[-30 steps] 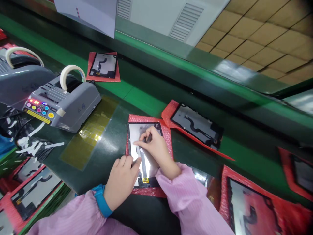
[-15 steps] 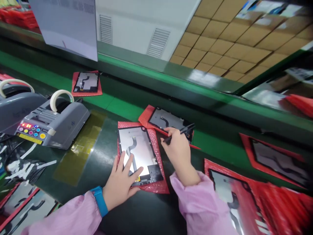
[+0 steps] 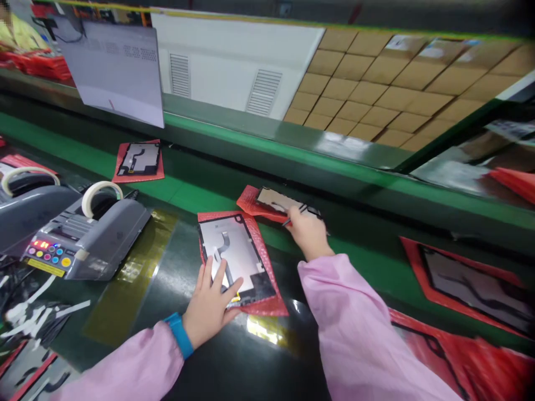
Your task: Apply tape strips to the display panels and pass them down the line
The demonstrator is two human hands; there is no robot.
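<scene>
My left hand lies with fingers spread on the lower left part of a display panel. That panel has a silver back, black edges and a dark ribbon cable, and rests on a red bubble-wrap bag. My right hand is closed around slim black tweezers at the near edge of a second panel. This one sits tilted over another red bag on the green strip. Whether my fingers also grip its edge is hard to make out.
Grey tape dispensers stand at left, beside white tape scraps. Another panel lies on red wrap farther back. At right are a bagged panel and piled red bags. Yellowish film covers part of the table.
My right hand has reached farther forward to the second panel, which now looks more tilted. My left hand stays on the first panel. The camera view has shifted upward.
</scene>
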